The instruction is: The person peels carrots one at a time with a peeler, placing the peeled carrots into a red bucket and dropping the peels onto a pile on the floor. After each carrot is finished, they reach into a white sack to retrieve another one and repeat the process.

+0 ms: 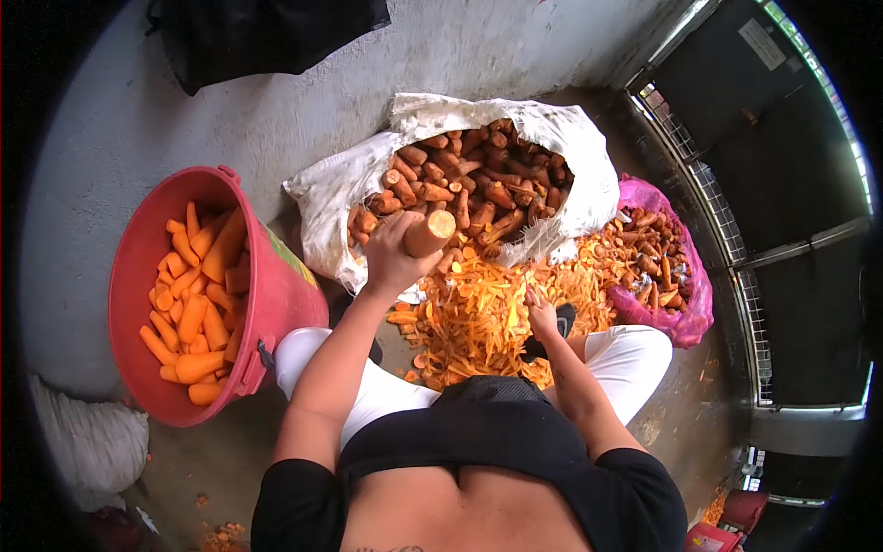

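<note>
My left hand [391,256] is wrapped around a thick carrot [427,237], raised in front of the white sack, its pale cut end facing up. Over the right part of the peelings, my right hand [541,315] is closed; whatever it grips is too small and blurred to name. Between my legs lies a large heap of orange carrot peelings [474,322] with cut carrot ends among them. Behind the heap, a torn-open white sack [336,179] holds many unpeeled, dirt-brown carrots [460,170].
A red bucket [285,285] of peeled carrots [193,317] stands at my left. A pink bag [701,299] of carrot scraps sits at the right, near the dark gate [782,138]. Behind the sack is a grey wall [441,55]; a dark cloth [267,37] hangs at upper left.
</note>
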The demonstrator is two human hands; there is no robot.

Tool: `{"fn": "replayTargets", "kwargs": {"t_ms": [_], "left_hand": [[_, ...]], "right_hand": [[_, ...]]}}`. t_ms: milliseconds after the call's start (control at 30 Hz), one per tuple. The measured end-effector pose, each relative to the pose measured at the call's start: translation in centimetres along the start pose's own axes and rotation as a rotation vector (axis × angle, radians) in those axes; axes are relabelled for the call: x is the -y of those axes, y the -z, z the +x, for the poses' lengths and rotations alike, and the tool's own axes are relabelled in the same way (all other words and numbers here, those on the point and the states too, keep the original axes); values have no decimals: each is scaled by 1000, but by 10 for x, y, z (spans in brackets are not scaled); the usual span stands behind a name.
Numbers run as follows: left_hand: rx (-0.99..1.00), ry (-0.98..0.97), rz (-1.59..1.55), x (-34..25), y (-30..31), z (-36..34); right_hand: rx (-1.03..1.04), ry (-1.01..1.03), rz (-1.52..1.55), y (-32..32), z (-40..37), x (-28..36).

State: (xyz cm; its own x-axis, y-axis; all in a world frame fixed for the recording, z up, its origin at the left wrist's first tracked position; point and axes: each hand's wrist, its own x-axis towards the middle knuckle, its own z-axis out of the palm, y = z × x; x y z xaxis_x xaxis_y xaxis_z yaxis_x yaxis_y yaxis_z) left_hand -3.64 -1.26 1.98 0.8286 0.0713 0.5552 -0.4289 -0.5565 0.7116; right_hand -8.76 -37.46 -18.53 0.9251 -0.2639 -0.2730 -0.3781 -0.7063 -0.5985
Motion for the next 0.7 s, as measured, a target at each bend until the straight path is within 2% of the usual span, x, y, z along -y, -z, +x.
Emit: {"fn": "replayTargets", "kwargs": {"t_ms": [33, 67, 100, 167, 200, 233, 267, 300, 367, 467, 600, 700], "left_hand": [[2, 24, -20, 1, -1, -1], [-39, 58, -64, 1, -2, -2], [10, 184, -204, 10, -8, -5], [20, 406, -444, 4, -8, -4], [18, 527, -537, 12, -11, -4], [13, 649, -627, 18, -14, -4], [6, 856, -703, 7, -9, 0], [87, 1037, -832, 18, -8, 0], [123, 1259, -1120, 27, -6, 0], [133, 1293, -1181, 32, -12, -5], [171, 1253, -1203, 25, -16, -6], [189, 1292, -1362, 11, -10, 2]], "right_hand": [[39, -46, -33, -9, 4, -8], [3, 66, 33, -22, 7, -16], [-36, 171, 97, -36, 10, -31], [176, 105, -163, -40, 15, -36], [175, 27, 29, -30, -3, -8], [100, 154, -19, -42, 1, -22], [167, -31, -75, -43, 7, -23], [209, -91, -121, -35, 1, -7], [193, -50, -186, -23, -13, 23], [143, 68, -249, -40, -3, 6], [262, -52, -400, -28, 1, 34], [155, -34, -464, -21, 4, 35]]}}
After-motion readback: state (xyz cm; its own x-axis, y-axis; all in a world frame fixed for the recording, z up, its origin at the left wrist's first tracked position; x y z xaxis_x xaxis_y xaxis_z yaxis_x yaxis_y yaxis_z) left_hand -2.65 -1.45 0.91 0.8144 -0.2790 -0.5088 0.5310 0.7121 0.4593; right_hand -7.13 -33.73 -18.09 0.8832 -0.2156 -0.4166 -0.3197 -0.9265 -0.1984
